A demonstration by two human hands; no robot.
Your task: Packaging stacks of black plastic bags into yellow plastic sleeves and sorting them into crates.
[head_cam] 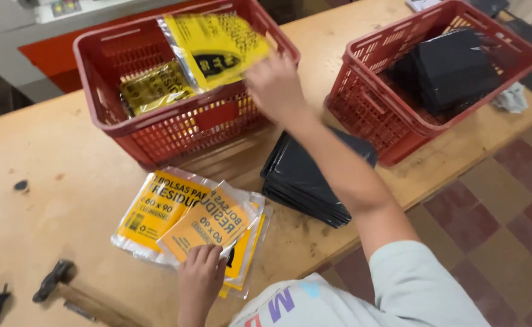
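I grip the yellow packet (214, 48) in my right hand (275, 85) above the left crate (175, 130); I release low, flat. My left hand (200, 272) presses open-palmed on the packet stack (181, 218).

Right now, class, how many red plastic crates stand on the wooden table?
2. One red crate stands at the table's middle, holding yellow packets; the other red crate stands at the right end, holding black folded bags. None seems hidden.

Two red plastic crates (175, 130) (399, 115) stand on one wooden surface (54, 194). Two yellow packets show in the left crate, one of them held up (214, 48), one lying inside (154, 88). About three more yellow packets (181, 221) lie fanned on the surface. Two stacks of black bags: one on the surface (302, 178), one in the right crate (448, 69).
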